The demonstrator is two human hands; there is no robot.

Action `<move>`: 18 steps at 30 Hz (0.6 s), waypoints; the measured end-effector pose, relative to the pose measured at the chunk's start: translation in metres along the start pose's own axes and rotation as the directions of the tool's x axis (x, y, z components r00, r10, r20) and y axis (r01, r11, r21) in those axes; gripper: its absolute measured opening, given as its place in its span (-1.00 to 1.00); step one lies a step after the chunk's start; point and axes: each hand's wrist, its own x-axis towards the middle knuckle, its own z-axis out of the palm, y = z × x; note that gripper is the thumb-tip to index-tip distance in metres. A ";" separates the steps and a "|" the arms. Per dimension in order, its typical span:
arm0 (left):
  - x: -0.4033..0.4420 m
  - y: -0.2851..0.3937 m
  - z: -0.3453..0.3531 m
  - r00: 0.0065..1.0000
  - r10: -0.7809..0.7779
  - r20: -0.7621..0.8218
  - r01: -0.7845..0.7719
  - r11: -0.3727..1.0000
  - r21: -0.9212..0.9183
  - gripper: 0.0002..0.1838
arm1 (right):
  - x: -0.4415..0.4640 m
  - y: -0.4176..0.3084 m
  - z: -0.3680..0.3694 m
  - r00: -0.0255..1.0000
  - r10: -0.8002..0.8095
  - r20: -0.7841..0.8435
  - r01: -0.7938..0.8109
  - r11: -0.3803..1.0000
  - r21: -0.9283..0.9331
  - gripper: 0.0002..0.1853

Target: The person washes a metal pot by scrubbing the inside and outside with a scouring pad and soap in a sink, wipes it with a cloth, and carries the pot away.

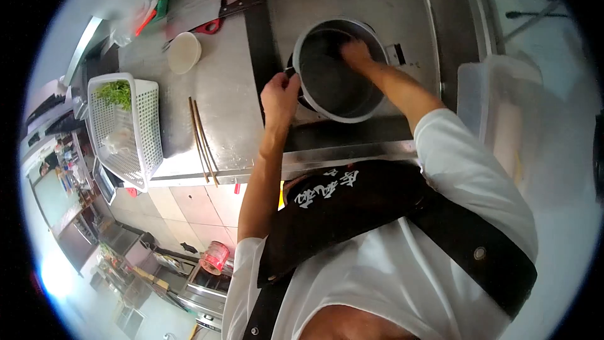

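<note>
A large metal pot [333, 82] with a dark inside sits in the steel sink [402, 0]. My left hand [280, 97] is closed around the pot's dark side handle [289, 71], at its left rim. Down inside the pot, near its far right wall, is my right hand [357, 55]. Its fingers look curled and slightly smeared, and whatever they may hold is hidden against the dark interior. A dark handle shows on the opposite side of the pot, below my right forearm.
On the steel counter left of the sink are a white bowl [184, 53], chopsticks [200, 138], a knife [242, 5] and red-handled scissors [209, 26]. A white basket [148, 119] holds greens. To the right stands a translucent plastic bin [472, 97].
</note>
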 end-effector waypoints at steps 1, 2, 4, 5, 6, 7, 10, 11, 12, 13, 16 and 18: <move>-0.001 0.000 0.002 0.999 0.013 -0.030 -0.015 0.999 -0.045 -0.62 | -0.027 0.000 -0.002 0.991 -0.079 0.107 0.085 0.995 -0.046 -0.72; -0.003 0.007 0.000 0.999 -0.034 -0.017 0.034 0.999 -0.007 -0.63 | -0.047 -0.017 0.002 0.975 0.031 0.221 -0.037 0.999 0.021 -0.71; -0.003 0.003 0.007 0.999 -0.049 -0.011 0.049 0.998 0.047 -0.63 | -0.068 -0.034 0.035 0.946 0.076 0.315 -0.134 0.976 0.169 -0.70; -0.006 0.001 0.010 0.999 -0.050 0.006 0.049 0.997 0.055 -0.63 | -0.072 -0.044 0.064 0.959 0.027 0.280 -0.106 0.956 0.273 -0.70; -0.007 -0.001 0.010 0.999 -0.041 0.022 0.039 0.997 0.067 -0.63 | -0.070 -0.055 0.089 0.973 -0.014 0.231 -0.077 0.923 0.377 -0.69; -0.006 0.000 0.009 0.999 -0.026 0.034 0.023 0.996 0.084 -0.64 | -0.063 -0.060 0.085 0.980 -0.063 0.191 -0.082 0.740 0.667 -0.69; -0.011 0.002 0.002 0.996 -0.075 0.054 0.068 0.991 0.116 -0.63 | -0.051 -0.070 0.017 0.984 -0.176 0.027 -0.133 -0.624 0.770 -0.71; -0.012 -0.003 -0.001 0.995 -0.089 0.051 0.083 0.991 0.103 -0.62 | -0.047 -0.061 -0.027 0.981 -0.015 0.192 -0.162 -0.598 0.785 -0.74; -0.011 -0.011 -0.002 0.994 -0.095 0.048 0.090 0.992 0.084 -0.62 | -0.038 -0.050 -0.057 0.929 0.158 0.336 -0.190 -0.574 0.797 -0.77; -0.007 -0.020 -0.002 0.994 -0.100 0.049 0.097 0.993 0.064 -0.62 | -0.037 -0.037 -0.062 0.930 0.275 0.242 -0.195 -0.189 0.962 -0.68; 0.001 -0.042 0.002 0.995 -0.084 0.059 0.084 0.996 0.004 -0.61 | -0.081 -0.049 -0.075 0.922 0.347 -0.170 -0.033 0.510 0.860 -0.54; 0.000 -0.034 0.002 0.992 -0.103 0.073 0.103 0.995 0.011 -0.60 | -0.104 -0.072 -0.080 0.842 0.258 -0.474 0.279 0.545 0.791 -0.44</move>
